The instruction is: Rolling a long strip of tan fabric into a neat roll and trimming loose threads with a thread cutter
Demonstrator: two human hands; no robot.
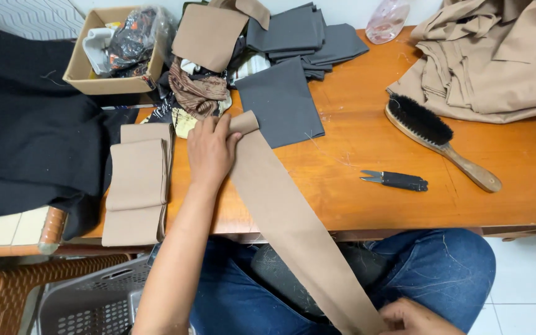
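Your left fingers (218,127) lie flat and close together, pressing the top end of a tan strip (286,223) onto the counter (367,155). Your left hand (209,152) rests near the counter's front edge, left of its middle. From there the strip runs slanting down over the front edge and across your lap to your right hand (414,317), low at the bottom edge of the view. The right fingers curl against the strip's lower end, but you cannot tell whether they pinch it, since most of the hand is cut off.

Just left of your left hand lies a folded tan stack (138,183), reaching over the front edge. A grey cloth (280,102) lies just beyond your fingertips, touching the strip's top end. Right of the strip, well apart from it, are black snips (395,180) and, farther right, a wooden brush (438,139) with black bristles. A tan heap (497,56) fills the far right corner; a cardboard box (116,49) stands at the far left. Black fabric (26,124) covers the left end.
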